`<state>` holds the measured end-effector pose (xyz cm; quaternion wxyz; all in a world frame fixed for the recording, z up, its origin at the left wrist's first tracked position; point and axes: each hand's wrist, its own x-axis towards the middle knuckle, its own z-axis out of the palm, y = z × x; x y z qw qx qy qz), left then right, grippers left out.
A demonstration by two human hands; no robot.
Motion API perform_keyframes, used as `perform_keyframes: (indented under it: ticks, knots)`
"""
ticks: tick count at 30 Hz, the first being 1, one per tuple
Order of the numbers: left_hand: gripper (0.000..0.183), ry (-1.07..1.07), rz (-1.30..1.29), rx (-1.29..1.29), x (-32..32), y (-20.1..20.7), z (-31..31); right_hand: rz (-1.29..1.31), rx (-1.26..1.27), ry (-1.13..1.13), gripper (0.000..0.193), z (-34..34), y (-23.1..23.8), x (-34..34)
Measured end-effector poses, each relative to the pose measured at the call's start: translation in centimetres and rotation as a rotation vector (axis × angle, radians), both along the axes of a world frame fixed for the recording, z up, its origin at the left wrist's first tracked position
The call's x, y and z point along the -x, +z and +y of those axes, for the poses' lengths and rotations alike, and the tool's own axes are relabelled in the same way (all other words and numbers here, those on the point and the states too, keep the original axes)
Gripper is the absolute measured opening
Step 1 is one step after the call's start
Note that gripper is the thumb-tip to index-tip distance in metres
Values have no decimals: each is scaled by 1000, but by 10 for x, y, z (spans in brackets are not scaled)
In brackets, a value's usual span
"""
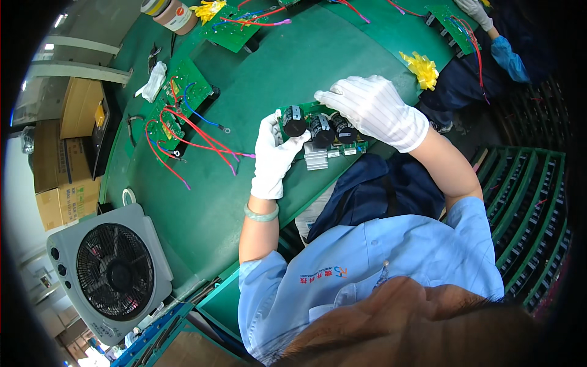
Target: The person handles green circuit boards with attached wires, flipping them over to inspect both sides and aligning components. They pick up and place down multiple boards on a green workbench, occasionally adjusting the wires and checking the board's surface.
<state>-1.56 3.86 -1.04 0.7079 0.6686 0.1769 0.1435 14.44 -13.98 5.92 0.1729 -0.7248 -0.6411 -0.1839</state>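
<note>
A green circuit board [318, 107] is held up over the near part of the table, with several black cylindrical capacitors [322, 130] on it. At its near edge sits a ribbed silver heat sink [316, 157]. My left hand [273, 158], in a white glove, grips the board's left end, thumb beside the capacitors. Across the far right of the board lies my right hand [371, 109], in a striped white glove. Its fingers are bent together at the board's far edge, and their tips are partly hidden.
Another board with red and blue wires [194, 92] lies to the left, near a white glove [153, 81]. A grey fan [116, 269] stands lower left. Yellow pieces [420, 70] lie far right, near a co-worker's gloved hand [476, 12]. Green racks [520, 202] stand at right.
</note>
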Motion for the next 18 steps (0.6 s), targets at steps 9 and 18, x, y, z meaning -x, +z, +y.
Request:
perform_keyframes:
  ticks: [9, 18]
  knots:
    - [54, -26, -28, 34, 0, -4, 6, 220, -241, -81, 25, -1, -1, -7]
    - [52, -97, -87, 285, 4, -4, 16, 922, -377, -373, 24, -25, -75, -47]
